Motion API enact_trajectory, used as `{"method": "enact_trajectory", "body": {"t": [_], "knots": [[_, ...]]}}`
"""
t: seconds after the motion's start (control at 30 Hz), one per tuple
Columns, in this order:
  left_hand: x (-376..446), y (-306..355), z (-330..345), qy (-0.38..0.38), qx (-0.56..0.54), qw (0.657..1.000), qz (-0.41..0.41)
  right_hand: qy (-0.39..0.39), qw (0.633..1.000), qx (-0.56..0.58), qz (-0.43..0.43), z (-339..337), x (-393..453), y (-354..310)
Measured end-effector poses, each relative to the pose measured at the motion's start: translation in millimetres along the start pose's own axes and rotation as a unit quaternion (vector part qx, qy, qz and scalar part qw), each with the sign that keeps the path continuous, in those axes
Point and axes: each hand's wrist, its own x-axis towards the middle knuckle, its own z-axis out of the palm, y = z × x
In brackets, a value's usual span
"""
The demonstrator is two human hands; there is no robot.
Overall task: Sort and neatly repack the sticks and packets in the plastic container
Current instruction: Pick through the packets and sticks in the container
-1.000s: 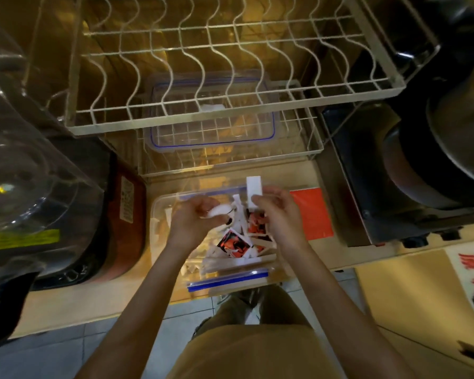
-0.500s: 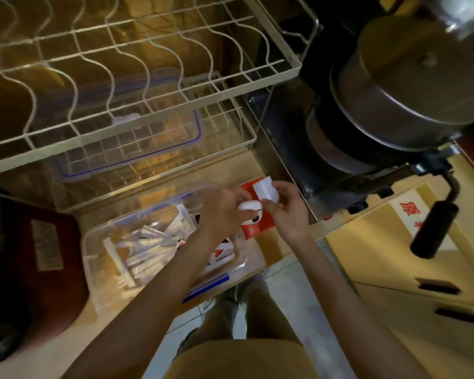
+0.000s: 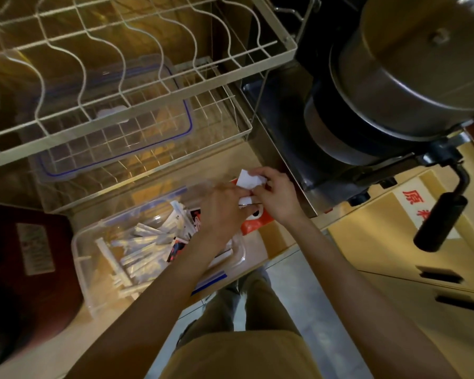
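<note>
Both hands meet just right of the plastic container. The left hand and the right hand pinch small white packets above an orange packet. This looks like the sorting step; next, the packets need a place apart. The sticks lie mixed inside the container, on the wooden counter below a wire rack, with a metal pot far right.

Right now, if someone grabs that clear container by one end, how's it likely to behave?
Probably light: the container is thin clear plastic holding only paper-wrapped sticks and small packets. Its walls likely flex a bit under a one-end grip. The sticks lie loose and crisscrossed, so they would probably slide toward the low end if it is tilted. No lid is on it, so contents could spill.
</note>
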Motion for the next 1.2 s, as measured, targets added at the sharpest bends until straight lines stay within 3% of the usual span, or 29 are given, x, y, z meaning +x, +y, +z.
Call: {"method": "enact_trajectory", "body": {"t": [0.33, 0.43, 0.53, 0.7, 0.8, 0.9, 0.97, 1.2], "knots": [[-3, 0, -26, -0.090, -0.030, 0.995, -0.032, -0.004, 0.999, -0.029, -0.042, -9, -1, -13], [-12, -8, -51, -0.037, -0.163, 0.984, -0.058, 0.002, 0.998, 0.008, -0.070, -5, -13, -29], [-29, -27, -74, 0.018, -0.286, 0.952, -0.102, -0.017, 0.991, 0.078, -0.104, 6, -28, -49], [-66, -68, -82, 0.039, -0.346, 0.916, -0.198, -0.130, 0.969, 0.197, -0.072, 38, -44, -64], [-91, -83, -67, 0.037, -0.337, 0.902, -0.266, -0.185, 0.977, 0.096, -0.038, 67, -44, -54], [-105, -88, -44, 0.016, -0.237, 0.924, -0.301, -0.161, 0.983, -0.079, -0.050, 94, -44, -41], [-109, -88, -31, 0.024, -0.172, 0.939, -0.297, -0.140, 0.978, -0.133, -0.077, 104, -45, -35], [-106, -86, -14, 0.034, -0.054, 0.961, -0.269, -0.209, 0.921, -0.312, -0.100, 113, -27, -28]]}}
